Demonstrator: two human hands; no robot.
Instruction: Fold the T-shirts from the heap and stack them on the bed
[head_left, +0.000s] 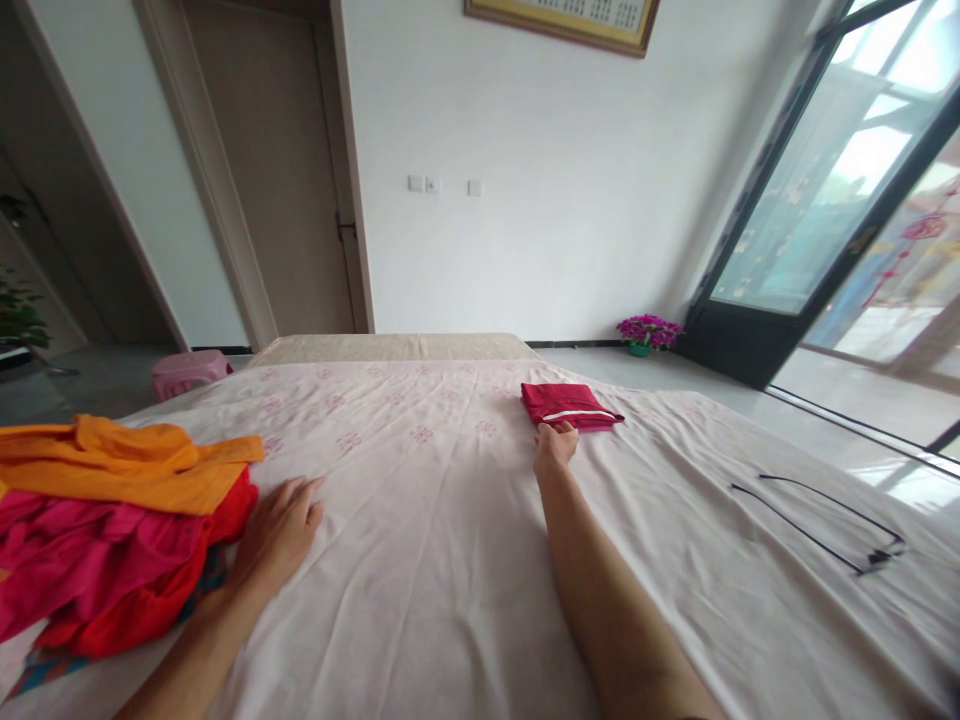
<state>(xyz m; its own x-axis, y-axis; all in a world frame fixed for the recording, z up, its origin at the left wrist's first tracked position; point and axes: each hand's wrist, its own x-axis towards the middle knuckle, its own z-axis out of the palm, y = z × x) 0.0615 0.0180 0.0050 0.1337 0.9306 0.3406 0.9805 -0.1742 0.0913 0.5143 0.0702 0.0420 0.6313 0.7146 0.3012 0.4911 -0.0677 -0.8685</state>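
I had the right arm (600, 580) stretched forward over the surface, the right grip (556, 442) at its end with fingers curled against a folded red cloth (564, 402); I could not tell whether they pinched it or only touched it. The left grip (281, 530) was open and rested low, back of the hand up, fingers slightly parted. Beneath both I saw a pale, creased sheet (427, 560), printed with pink flowers toward its far part. Just beside the left grip sat a heap of clothes (135, 560), orange over magenta and red. Eyeglasses (877, 557) lay on the sheet at the right, arms unfolded. Beyond stood a white wall (525, 120), a brown door (262, 150), a pink stool (191, 372), and purple flowers (649, 331) near a dark-framed glass door (742, 345). The cloth, with a white stripe along its near side, lay flat just past my right grip, its near edge at the fingers, well apart from the heap and the left grip.
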